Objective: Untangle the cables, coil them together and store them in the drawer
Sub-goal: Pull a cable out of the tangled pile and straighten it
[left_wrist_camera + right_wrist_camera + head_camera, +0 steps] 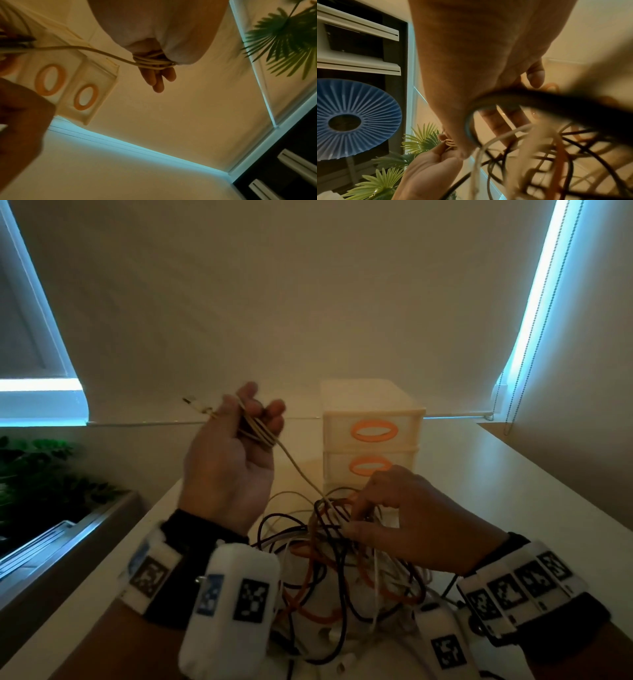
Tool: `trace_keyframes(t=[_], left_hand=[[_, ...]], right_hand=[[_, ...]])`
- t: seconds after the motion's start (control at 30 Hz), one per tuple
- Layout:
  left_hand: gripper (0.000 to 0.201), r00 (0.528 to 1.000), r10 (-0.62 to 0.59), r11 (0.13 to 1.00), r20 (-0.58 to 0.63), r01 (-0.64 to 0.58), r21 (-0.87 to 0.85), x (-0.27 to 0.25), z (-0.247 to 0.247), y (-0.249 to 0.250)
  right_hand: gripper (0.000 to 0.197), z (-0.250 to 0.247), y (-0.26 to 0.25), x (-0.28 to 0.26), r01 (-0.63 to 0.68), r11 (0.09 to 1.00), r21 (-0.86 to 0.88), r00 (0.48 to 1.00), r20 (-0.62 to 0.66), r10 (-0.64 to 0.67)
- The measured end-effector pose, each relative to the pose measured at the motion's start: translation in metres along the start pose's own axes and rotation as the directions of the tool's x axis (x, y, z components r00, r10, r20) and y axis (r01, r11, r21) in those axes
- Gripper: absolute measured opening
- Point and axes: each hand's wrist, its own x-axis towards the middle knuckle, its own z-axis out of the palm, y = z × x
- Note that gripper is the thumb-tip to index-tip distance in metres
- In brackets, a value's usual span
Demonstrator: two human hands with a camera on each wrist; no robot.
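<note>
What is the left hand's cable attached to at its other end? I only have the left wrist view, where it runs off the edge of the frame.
Observer: The head view shows the beige cable running down from the left hand into a tangled pile of cables on the white table.
Operator: Is the right hand doing anything?
Observer: The right hand is in the top of that pile, fingers curled among the strands where the beige cable enters.
Operator: What else is in the pile?
Observer: Black, white and orange cables, looped over one another.
Operator: I see two drawers; are there more?
Observer: The drawer unit has a third drawer below, mostly hidden behind the right hand.
</note>
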Motion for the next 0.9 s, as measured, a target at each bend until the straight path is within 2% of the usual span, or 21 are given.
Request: trace_keyframes(t=[0.03,0.1,0.17,0.2,0.27,0.4,0.47,0.57,0.6,0.7,0.8,0.9], left_hand=[[0.04,1.0,-0.02,1.0,0.002,0.02,0.017,-0.002,0.0,-0.005],[0.042,0.999,-0.047,0.999,0.027,0.047,0.023,-0.005,0.001,-0.012],[0.042,0.997,-0.064,0.998,0.052,0.063,0.013,-0.007,0.003,-0.016],[0.041,0.995,-0.071,0.997,0.066,0.07,0.01,-0.007,0.004,-0.018],[0.042,0.99,-0.091,0.996,0.11,0.09,0.014,-0.01,0.007,-0.021],[0.041,0.965,-0.143,0.988,0.22,0.152,-0.023,-0.012,0.007,-0.024],[0.041,0.953,-0.166,0.98,0.254,0.187,-0.062,-0.011,0.006,-0.021],[0.043,0.939,-0.211,0.963,0.273,0.247,-0.107,-0.01,0.002,-0.019],[0.044,0.933,-0.226,0.957,0.28,0.267,-0.116,-0.009,0.0,-0.018],[0.044,0.916,-0.248,0.942,0.316,0.304,-0.142,-0.006,-0.007,-0.017],[0.044,0.894,-0.247,0.934,0.374,0.323,-0.154,-0.003,-0.013,-0.011],[0.044,0.839,-0.291,0.914,0.46,0.386,-0.127,-0.004,-0.016,-0.011]], right_hand=[[0.053,0.001,-0.001,0.001,-0.006,1.0,0.023,1.0,-0.012,0.006],[0.042,0.001,-0.006,0.002,-0.05,0.994,0.101,0.995,-0.078,0.059],[0.031,0.003,-0.015,0.007,-0.07,0.965,0.254,0.974,-0.191,0.122],[0.034,0.005,-0.02,0.011,-0.061,0.939,0.339,0.966,-0.218,0.141],[0.038,0.01,-0.031,0.02,-0.03,0.885,0.465,0.967,-0.209,0.143],[0.019,0.016,-0.036,0.028,-0.005,0.777,0.629,0.968,-0.191,0.161],[0.009,0.018,-0.031,0.026,0.0,0.73,0.684,0.978,-0.151,0.142],[0.022,0.028,-0.017,0.025,-0.081,0.76,0.645,0.99,-0.035,0.135],[0.024,0.03,-0.013,0.025,-0.127,0.736,0.664,0.988,0.015,0.157],[0.022,0.025,-0.001,0.023,-0.228,0.59,0.775,0.973,0.156,0.171],[0.019,0.018,0.006,0.019,-0.272,0.523,0.808,0.962,0.238,0.134],[0.016,0.018,0.008,0.02,-0.28,0.599,0.75,0.96,0.203,0.194]])
